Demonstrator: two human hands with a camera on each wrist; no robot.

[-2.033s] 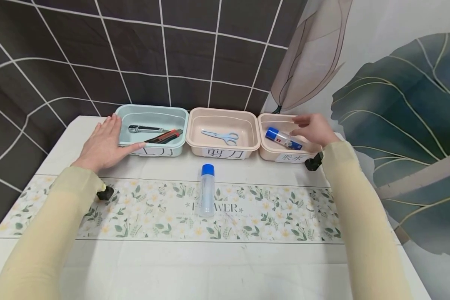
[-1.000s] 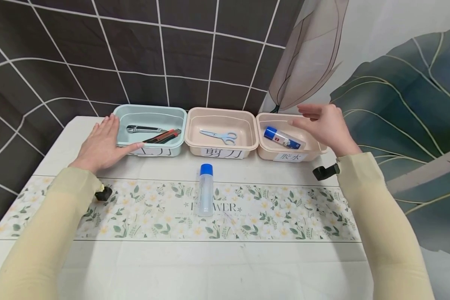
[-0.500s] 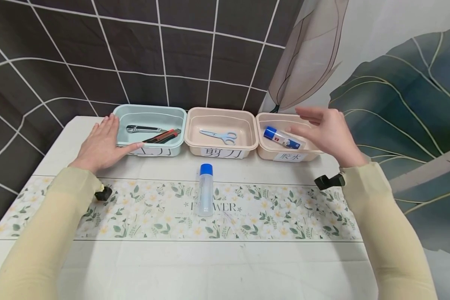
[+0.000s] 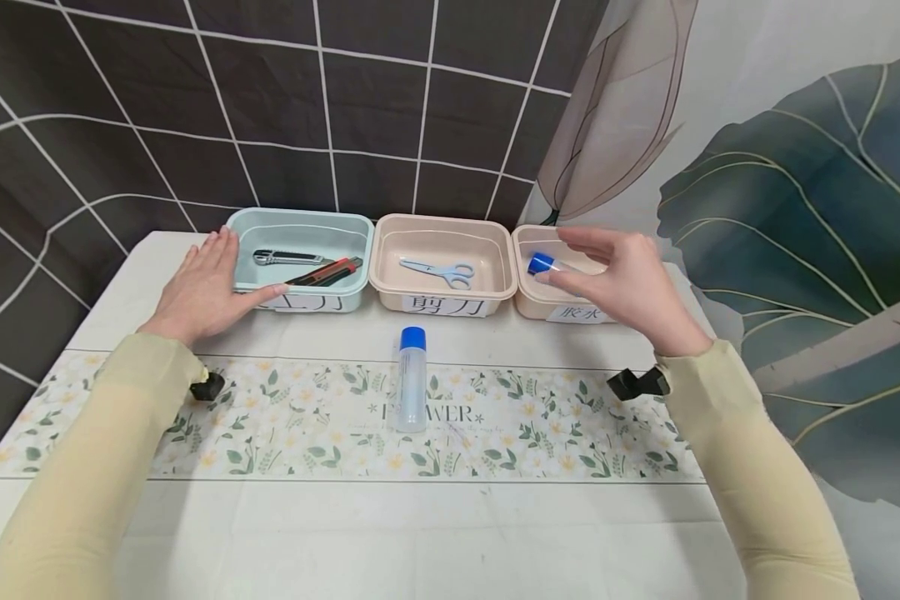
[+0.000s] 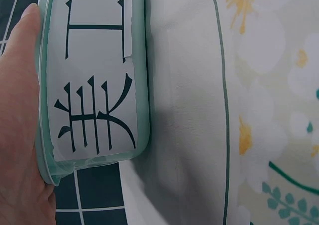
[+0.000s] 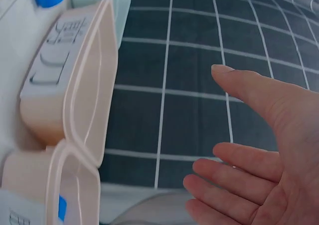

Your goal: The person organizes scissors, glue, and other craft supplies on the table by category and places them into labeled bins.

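Observation:
My left hand (image 4: pixel 202 287) rests flat against the left end of a light blue bin (image 4: pixel 365 242), its thumb along the front rim. In that bin lie a grey-and-black utility knife (image 4: pixel 288 258) and red-and-black utility knives (image 4: pixel 326 273). My right hand (image 4: pixel 626 279) hovers over the right pink bin (image 4: pixel 525 287), fingers and thumb apart, with nothing between them in the right wrist view. Below it lies a glue bottle (image 4: pixel 542 263) with a blue cap, partly hidden by the thumb. Another blue-capped glue bottle (image 4: pixel 412 383) lies on the table.
A middle pink bin (image 4: pixel 504 279) holds light blue scissors (image 4: pixel 442 272). All three bins stand in a row with printed labels in front. Behind them hangs a dark cloth (image 4: pixel 375 100) with white grid lines. The table cover has a floral band (image 4: pixel 285 425).
My right hand has drawn back from the right bin, then moved left again over it, covering more of the glue bottle. My left hand stays on the blue bin.

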